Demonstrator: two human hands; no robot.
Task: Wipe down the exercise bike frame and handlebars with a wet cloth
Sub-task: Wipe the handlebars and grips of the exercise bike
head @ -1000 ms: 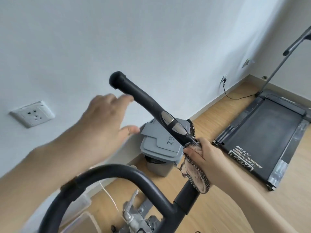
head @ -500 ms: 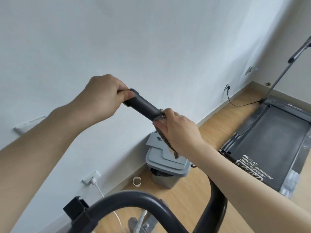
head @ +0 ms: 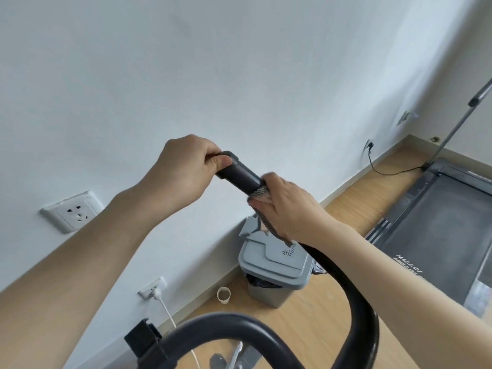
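The bike's black handlebar (head: 241,174) rises from the lower right and ends at centre frame. My left hand (head: 183,169) is closed around its tip. Just below, my right hand (head: 286,206) presses a checked grey and pink cloth (head: 262,194) around the bar, and a strip of cloth hangs beneath the fingers. The bar curves down under my right forearm (head: 354,310). A second black loop of the handlebar (head: 226,324) crosses the bottom of the frame, with a black clamp (head: 142,339) at its left end.
A white wall is close ahead, with sockets (head: 72,211) and a plugged white cable (head: 157,292). On the wooden floor stand a grey lidded bin (head: 277,267) and a small paper cup (head: 223,294). A treadmill (head: 439,225) lies at the right.
My left hand went from open beside the bar to gripping its tip. My right hand slid the cloth up the bar from the sensor section, then slightly back down.
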